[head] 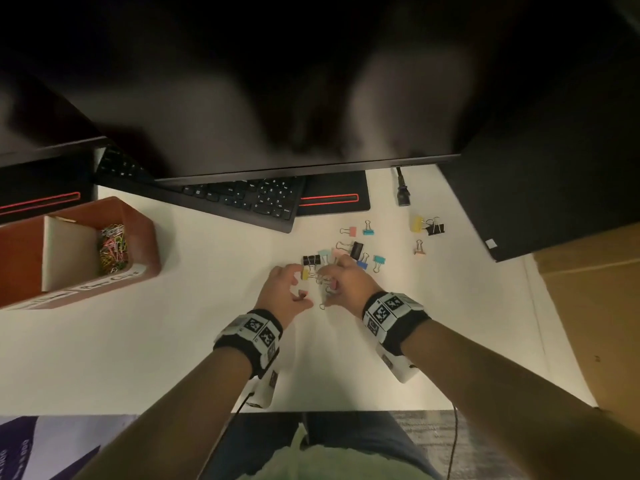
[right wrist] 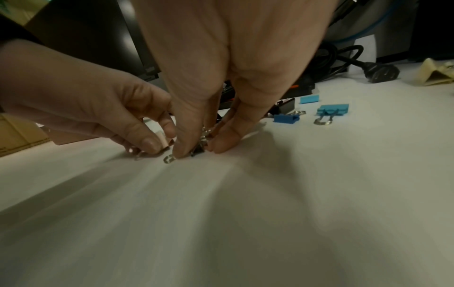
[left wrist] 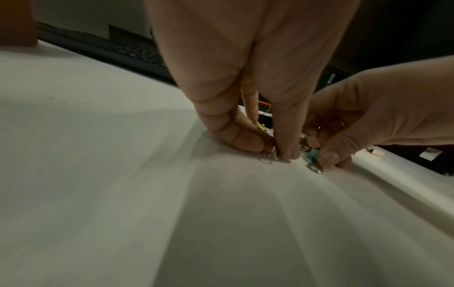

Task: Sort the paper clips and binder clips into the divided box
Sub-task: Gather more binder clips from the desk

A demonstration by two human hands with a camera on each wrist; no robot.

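Head view: near the person, both hands work the surface (head: 173, 341). The left hand (head: 282, 289) pinches a pale clip (right wrist: 162, 138); the right hand (head: 341, 284) is clamped on a dark clip (right wrist: 197, 151) in the cluster (head: 325, 268). This reads as the binder-clip gathering step. More binder clips (head: 427, 226) lie at 1 o'clock. At 10 o'clock stands the box (head: 145, 223), paper clips (head: 112, 249) in its right compartment. Next, each hand should lift its catch clear and carry it to the other compartment.

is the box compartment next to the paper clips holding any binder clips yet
No, the compartment beside the paper clips shows only bare walls and floor.
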